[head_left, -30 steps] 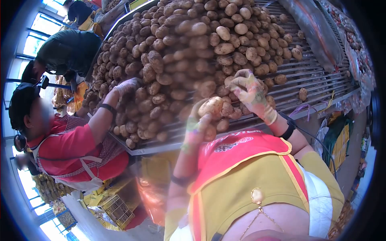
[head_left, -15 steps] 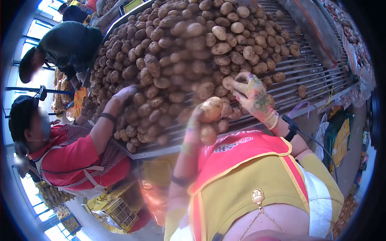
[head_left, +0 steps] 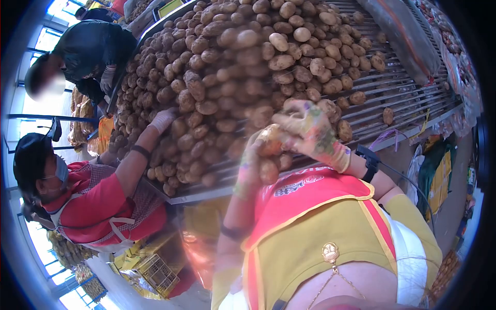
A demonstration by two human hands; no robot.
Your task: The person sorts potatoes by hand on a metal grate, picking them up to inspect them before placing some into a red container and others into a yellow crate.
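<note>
potatoes (head_left: 207,107) everywhere, folks: big brown heap all over the counter (head_left: 408,101), sweeping from about 9 o'clock round to 1, with the slats showing bare over toward 2 and 3.

left hand (head_left: 249,159) is pretty much dead centre, fingers wrapped round a potato (head_left: 270,135), and another one (head_left: 268,171) sits right under it at 6 o'clock. it's blurry there, so can't tell if that one's gripped too. right hand (head_left: 311,130) is just beside it at 2 o'clock, fingers bent and fingertips up by the held potato, but can't tell whether they're pinching anything. both hands are in paint-splotchy pale gloves, and there's a black band (head_left: 372,164) on the right wrist.

one loose spud (head_left: 387,116) lies by itself on the slats between 2 and 3, a long grey bag (head_left: 405,39) is up at 2, and some purple string (head_left: 386,136) hangs about the edge near 3.

co-worker in red (head_left: 95,212) at 8:30 has a gloved hand (head_left: 163,120) on the heap around 10. another person in dark clothes (head_left: 95,49) is leaning in further out at 10, and there's a yellow crate (head_left: 157,274) down at 7.
</note>
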